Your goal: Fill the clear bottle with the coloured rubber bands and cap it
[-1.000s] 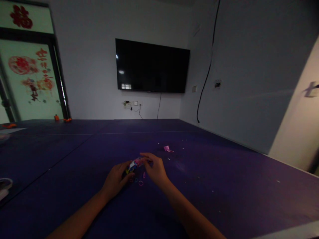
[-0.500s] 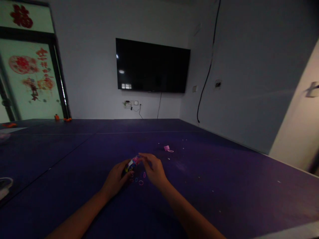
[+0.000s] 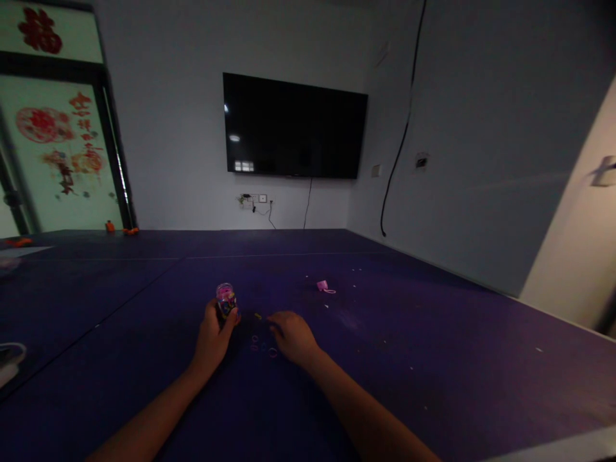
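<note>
My left hand (image 3: pixel 214 337) is wrapped round a small clear jar (image 3: pixel 225 294), which has pink and multicoloured contents showing. The jar tilts slightly, its mouth facing up and away from me. Low over the tabletop is my right hand (image 3: pixel 294 337), with its fingers bent and a small gap between index finger and thumb; I see nothing held there. A yellow elastic band (image 3: pixel 258 316) lies just left of those fingertips. Nearer to me, several small loops rest between the hands, among them a pink elastic band (image 3: pixel 273 353) and a dim blue elastic band (image 3: pixel 264 347).
A pink cap with a loop (image 3: pixel 322 285) lies farther off on the dark purple tabletop (image 3: pixel 433 333). White specks are scattered to the right. A white object with a cord (image 3: pixel 9 366) sits at the left edge. Orange items (image 3: pixel 129 231) stand at the far left.
My left hand has drawn the jar left and turned it more upright. My right hand has parted from it and lowered. A yellow elastic band now shows on the table.
</note>
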